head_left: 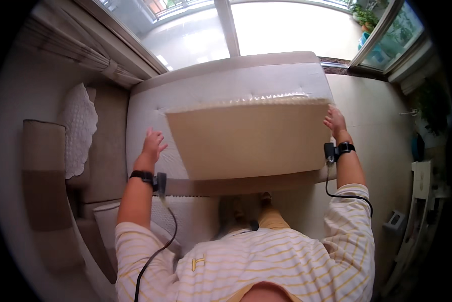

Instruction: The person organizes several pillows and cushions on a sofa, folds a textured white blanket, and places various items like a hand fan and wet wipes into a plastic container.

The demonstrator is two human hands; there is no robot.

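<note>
A large flat beige panel, with what looks like a thick, fluffy or ridged far edge, stands tilted or lies in front of me on a white padded cushion. At the panel's far right corner is my right hand, its fingers curled close to the edge; whether they grip it I cannot tell. My left hand is raised over the cushion, left of the panel and apart from it, fingers spread and holding nothing. Both wrists wear black straps with small cabled devices.
A brown sofa with a white quilted cover is on the left. Beyond the cushion stand sliding glass doors. A white cabinet and a small grey box are at the right. Pale tiled floor shows beside the cushion.
</note>
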